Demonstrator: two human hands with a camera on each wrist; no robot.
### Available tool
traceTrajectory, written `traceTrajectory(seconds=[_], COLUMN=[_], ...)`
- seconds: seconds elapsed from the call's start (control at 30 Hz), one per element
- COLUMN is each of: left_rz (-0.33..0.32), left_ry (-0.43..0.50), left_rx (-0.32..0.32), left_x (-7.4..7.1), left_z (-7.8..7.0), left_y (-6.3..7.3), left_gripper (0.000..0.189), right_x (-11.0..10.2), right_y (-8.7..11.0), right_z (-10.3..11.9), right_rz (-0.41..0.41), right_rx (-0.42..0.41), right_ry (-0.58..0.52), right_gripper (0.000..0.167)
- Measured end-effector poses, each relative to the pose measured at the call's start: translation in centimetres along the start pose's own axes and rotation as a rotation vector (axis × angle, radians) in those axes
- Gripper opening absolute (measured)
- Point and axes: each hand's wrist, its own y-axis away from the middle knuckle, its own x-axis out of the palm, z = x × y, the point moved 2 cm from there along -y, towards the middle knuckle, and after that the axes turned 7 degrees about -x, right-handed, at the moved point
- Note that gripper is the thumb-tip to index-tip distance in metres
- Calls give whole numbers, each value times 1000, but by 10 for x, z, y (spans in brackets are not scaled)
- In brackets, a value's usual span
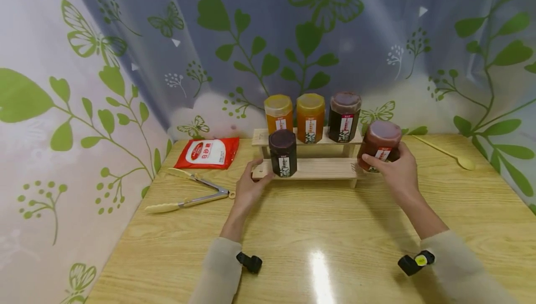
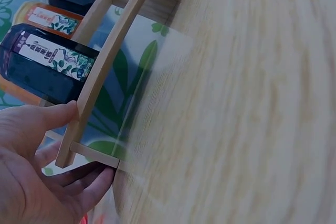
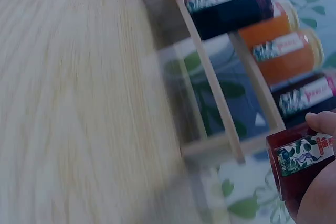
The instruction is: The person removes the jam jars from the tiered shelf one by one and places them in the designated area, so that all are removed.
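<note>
"Starting right of centre in the head view, what do we see in the right hand [image 1: 399, 169]?"

"We find its fingers and thumb wrapped round a red jar [image 1: 380, 142], at the right end of the wooden rack [image 1: 322, 168]; whether jar and rack touch, we cannot tell."

"And the left hand [image 1: 250, 185], nearer mid-frame?"

"We note it gripping the left end of the rack's lower step, just beside a standing dark jar [image 1: 284, 155]."

"What stands on the upper step?"

"We count two orange jars [image 1: 311, 118] and, right of them, a purplish jar [image 1: 345, 118]."
</note>
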Motion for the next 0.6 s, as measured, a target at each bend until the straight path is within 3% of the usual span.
traceTrajectory(seconds=[0.37,0.6], left_rz=[-3,-6], left_ry=[-11,-26], left_rx=[-3,8], left_x=[0,0], left_z=[1,1], left_y=[0,0], left_gripper=[62,62], right_x=[-40,-65], right_y=[-8,-17], right_z=[-48,-70], right_rz=[-63,-96], right_rx=[122,198], right_ry=[100,88], right_gripper=[87,89])
